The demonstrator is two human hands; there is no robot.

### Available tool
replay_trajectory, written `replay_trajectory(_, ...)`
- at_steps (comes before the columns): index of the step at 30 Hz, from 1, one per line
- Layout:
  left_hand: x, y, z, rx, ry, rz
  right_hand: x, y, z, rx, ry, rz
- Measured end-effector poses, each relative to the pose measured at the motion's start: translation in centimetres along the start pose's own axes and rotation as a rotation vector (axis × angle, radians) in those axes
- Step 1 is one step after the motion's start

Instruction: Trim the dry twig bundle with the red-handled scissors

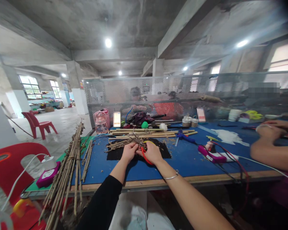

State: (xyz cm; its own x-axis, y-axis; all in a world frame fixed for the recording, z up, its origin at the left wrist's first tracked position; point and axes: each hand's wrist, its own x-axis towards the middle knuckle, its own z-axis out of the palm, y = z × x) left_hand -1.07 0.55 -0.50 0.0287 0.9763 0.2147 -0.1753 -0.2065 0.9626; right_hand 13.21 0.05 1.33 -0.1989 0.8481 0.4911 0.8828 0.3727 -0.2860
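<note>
My left hand (129, 151) is closed around a small bundle of brown twigs (117, 144) that lies over a black mat (162, 150) on the blue table (182, 163). My right hand (152, 152) is closed on red-handled scissors (144, 155), whose blades point at the twigs between my hands. The left arm wears a black sleeve. A thin silver bangle (171, 176) sits on my right wrist.
A long bundle of sticks (69, 166) hangs over the table's left edge. Bamboo rods (151, 132), a pink bottle (101, 122), a blue glue gun (185, 137) and a pink power strip (212, 156) lie on the table. Another person's arm (271, 143) rests at right. Red chairs stand left.
</note>
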Motion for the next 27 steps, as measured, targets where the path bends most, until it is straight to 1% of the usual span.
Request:
replay_trajectory(3, -0.04, 0.02, 0.07, -0.015, -0.009, -0.025, -0.04, 0.10, 0.10, 0.033, -0.012, 0.004)
replay_trajectory(8, -0.27, 0.39, 0.38, -0.043, -0.011, -0.039, -0.09, 0.22, 0.34, 0.080, -0.063, 0.074)
replay_trajectory(11, -0.25, 0.33, 0.40, -0.031, -0.022, -0.034, -0.04, 0.20, 0.37, 0.072, -0.060, 0.081)
replay_trajectory(15, -0.15, 0.02, 0.26, 0.002, -0.017, -0.031, -0.04, 0.09, 0.24, 0.047, -0.054, 0.048)
replay_trajectory(20, -0.28, 0.14, 0.29, -0.007, -0.025, -0.031, -0.09, 0.00, 0.14, 0.036, -0.099, 0.098)
replay_trajectory(27, -0.50, 0.52, 0.26, 0.023, -0.010, -0.021, 0.04, 0.15, 0.03, 0.028, -0.123, 0.114)
